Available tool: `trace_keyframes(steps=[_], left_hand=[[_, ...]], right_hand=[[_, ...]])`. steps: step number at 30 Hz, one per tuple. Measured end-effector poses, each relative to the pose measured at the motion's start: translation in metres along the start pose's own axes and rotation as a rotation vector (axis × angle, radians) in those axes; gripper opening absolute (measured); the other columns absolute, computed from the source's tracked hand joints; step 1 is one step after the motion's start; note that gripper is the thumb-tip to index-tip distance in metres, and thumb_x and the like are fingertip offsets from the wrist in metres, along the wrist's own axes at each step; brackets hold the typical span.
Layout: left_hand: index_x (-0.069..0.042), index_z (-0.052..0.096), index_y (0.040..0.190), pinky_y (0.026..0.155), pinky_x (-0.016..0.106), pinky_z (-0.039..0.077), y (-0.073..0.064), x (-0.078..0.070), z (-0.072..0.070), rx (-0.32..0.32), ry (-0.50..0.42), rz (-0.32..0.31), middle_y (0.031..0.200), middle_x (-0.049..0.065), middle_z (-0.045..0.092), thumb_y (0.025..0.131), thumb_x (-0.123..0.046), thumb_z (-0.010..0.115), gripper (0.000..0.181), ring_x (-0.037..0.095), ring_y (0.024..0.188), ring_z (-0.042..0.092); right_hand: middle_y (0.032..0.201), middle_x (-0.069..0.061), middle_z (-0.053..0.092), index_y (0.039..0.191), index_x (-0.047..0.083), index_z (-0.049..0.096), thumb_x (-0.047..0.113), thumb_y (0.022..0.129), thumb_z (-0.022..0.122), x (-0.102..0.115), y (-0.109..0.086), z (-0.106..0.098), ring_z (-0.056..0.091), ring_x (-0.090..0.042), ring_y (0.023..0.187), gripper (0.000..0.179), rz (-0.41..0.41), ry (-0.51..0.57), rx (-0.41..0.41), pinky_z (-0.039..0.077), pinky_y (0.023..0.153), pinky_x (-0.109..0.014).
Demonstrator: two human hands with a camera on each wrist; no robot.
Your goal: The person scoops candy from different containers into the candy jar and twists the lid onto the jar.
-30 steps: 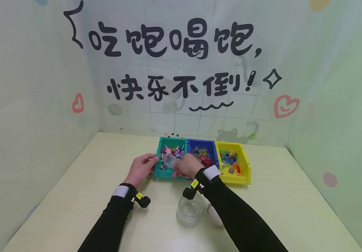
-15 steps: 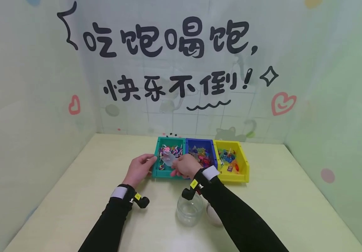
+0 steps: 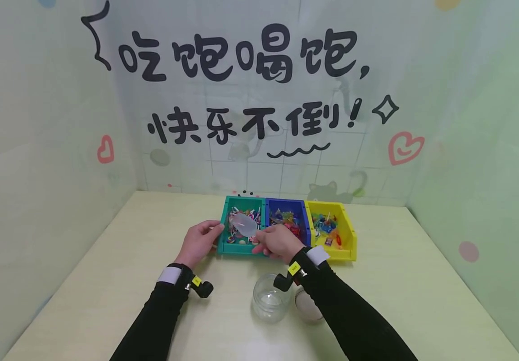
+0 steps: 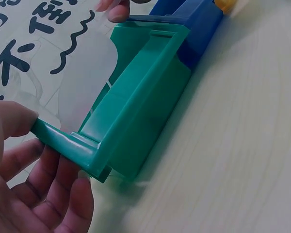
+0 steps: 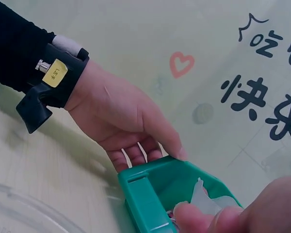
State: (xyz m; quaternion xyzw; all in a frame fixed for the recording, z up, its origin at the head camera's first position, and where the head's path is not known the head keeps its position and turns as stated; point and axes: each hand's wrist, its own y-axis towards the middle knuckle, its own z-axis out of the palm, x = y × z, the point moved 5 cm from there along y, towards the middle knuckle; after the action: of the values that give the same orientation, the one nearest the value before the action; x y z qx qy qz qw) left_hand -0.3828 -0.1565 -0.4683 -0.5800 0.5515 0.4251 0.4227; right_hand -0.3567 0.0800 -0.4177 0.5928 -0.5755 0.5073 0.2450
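My left hand (image 3: 197,244) grips the left wall of the green bin (image 3: 240,249), thumb on the rim and fingers under it in the left wrist view. Lollipops and other small candies (image 3: 233,216) lie inside that bin. Over them, my right hand (image 3: 282,241) holds a translucent white scoop (image 3: 244,225), its bowl pointing left; the handle is mostly hidden by the fingers. In the left wrist view the scoop (image 4: 89,73) stands above the green bin's rim. Whether anything lies in its bowl, I cannot tell.
Joined to the green bin's right are a blue bin (image 3: 288,202) and a yellow bin (image 3: 331,254), both with candies. Nearer stands a clear jar (image 3: 269,303). A whitish round object (image 3: 306,306) lies beside it, partly under my right forearm.
The scoop has come up from the candies in the green bin, with its bowl now more fully in sight. My right hand has shifted slightly right; my left hand stays on the bin.
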Motion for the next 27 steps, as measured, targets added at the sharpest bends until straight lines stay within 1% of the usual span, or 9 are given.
trace_keyframes(steps=[3,7,13,17,20,23,27], left_hand=[[-0.012,0.07,0.146,0.08,0.028,0.06,-0.001,0.001,0.0,0.0,-0.002,-0.008,0.12,0.016,0.074,0.113,-0.037,0.063,0.042,0.021,0.089,0.067],[-0.013,0.069,0.148,0.081,0.027,0.06,-0.001,0.001,0.001,0.002,-0.005,-0.012,0.123,0.016,0.074,0.113,-0.038,0.063,0.043,0.022,0.091,0.067],[-0.014,0.069,0.148,0.08,0.027,0.06,0.002,0.002,0.002,-0.004,-0.008,-0.02,0.122,0.016,0.074,0.113,-0.038,0.063,0.043,0.023,0.092,0.068],[-0.013,0.07,0.147,0.079,0.027,0.06,0.003,0.002,0.001,-0.01,-0.016,-0.019,0.12,0.016,0.074,0.113,-0.038,0.063,0.042,0.023,0.091,0.067],[-0.013,0.07,0.147,0.079,0.027,0.06,0.003,0.003,0.001,-0.01,-0.021,-0.017,0.12,0.016,0.074,0.113,-0.038,0.063,0.043,0.022,0.091,0.067],[-0.012,0.07,0.147,0.079,0.026,0.06,0.002,0.002,0.001,-0.01,-0.029,-0.017,0.12,0.017,0.074,0.113,-0.038,0.064,0.043,0.022,0.09,0.067],[-0.013,0.07,0.147,0.078,0.026,0.06,0.001,0.001,0.002,-0.012,-0.029,-0.018,0.122,0.017,0.074,0.113,-0.038,0.064,0.043,0.022,0.09,0.067]], right_hand=[[0.088,-0.004,0.078,0.13,-0.003,0.073,0.027,0.117,0.054,-0.006,-0.003,-0.004,0.049,-0.011,0.065,0.037,-0.006,0.022,-0.003,0.029,0.057,-0.025],[0.086,-0.003,0.076,0.131,-0.003,0.072,0.026,0.117,0.053,-0.008,-0.008,-0.011,0.049,-0.011,0.065,0.037,-0.034,0.056,-0.013,0.029,0.054,-0.023],[0.082,-0.003,0.069,0.125,-0.002,0.072,0.026,0.117,0.055,-0.008,-0.02,-0.025,0.049,-0.012,0.064,0.035,-0.056,0.085,-0.03,0.03,0.053,-0.022],[0.08,-0.001,0.065,0.126,-0.004,0.07,0.027,0.117,0.055,-0.009,-0.028,-0.036,0.047,-0.012,0.064,0.036,-0.067,0.101,-0.036,0.032,0.055,-0.023],[0.079,-0.001,0.063,0.126,-0.005,0.069,0.028,0.117,0.056,-0.009,-0.036,-0.044,0.046,-0.012,0.064,0.036,-0.082,0.097,-0.037,0.032,0.055,-0.022],[0.079,-0.001,0.062,0.125,-0.002,0.071,0.029,0.117,0.056,-0.01,-0.045,-0.051,0.046,-0.012,0.065,0.035,-0.096,0.087,-0.033,0.033,0.054,-0.022],[0.08,-0.002,0.061,0.125,0.0,0.072,0.03,0.117,0.056,-0.013,-0.058,-0.061,0.044,-0.014,0.065,0.035,-0.093,0.082,-0.027,0.032,0.054,-0.022]])
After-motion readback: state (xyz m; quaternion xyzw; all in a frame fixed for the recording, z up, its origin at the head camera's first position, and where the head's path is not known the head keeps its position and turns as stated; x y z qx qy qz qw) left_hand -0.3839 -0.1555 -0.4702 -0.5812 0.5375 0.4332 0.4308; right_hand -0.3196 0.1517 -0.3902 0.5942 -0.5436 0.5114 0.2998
